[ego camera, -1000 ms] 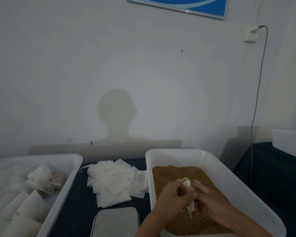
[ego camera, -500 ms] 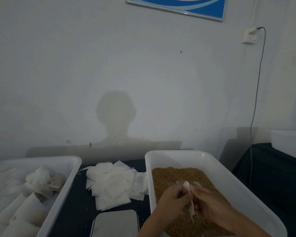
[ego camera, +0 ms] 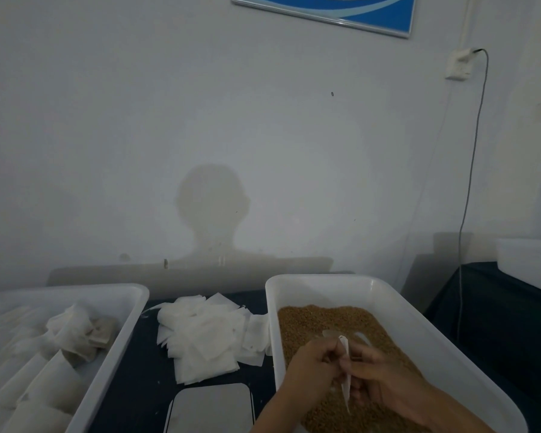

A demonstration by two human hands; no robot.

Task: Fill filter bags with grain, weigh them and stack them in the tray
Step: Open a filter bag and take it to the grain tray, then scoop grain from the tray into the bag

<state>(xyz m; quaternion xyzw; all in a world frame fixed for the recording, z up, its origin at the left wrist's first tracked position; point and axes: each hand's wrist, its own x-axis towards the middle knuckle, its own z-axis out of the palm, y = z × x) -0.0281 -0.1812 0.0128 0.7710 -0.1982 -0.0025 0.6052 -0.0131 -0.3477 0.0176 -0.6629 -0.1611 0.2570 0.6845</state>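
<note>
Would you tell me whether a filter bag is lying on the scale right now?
No, the scale is bare; both hands hold the filter bag over the grain.

Two bare hands and forearms enter from the lower edge — the left hand (ego camera: pixel 313 364) and the right hand (ego camera: pixel 378 375) carry no gloves, rings, watch or bracelet. No sleeve reaches the visible forearms; fingernails — where they show — look short and unpainted.
</note>
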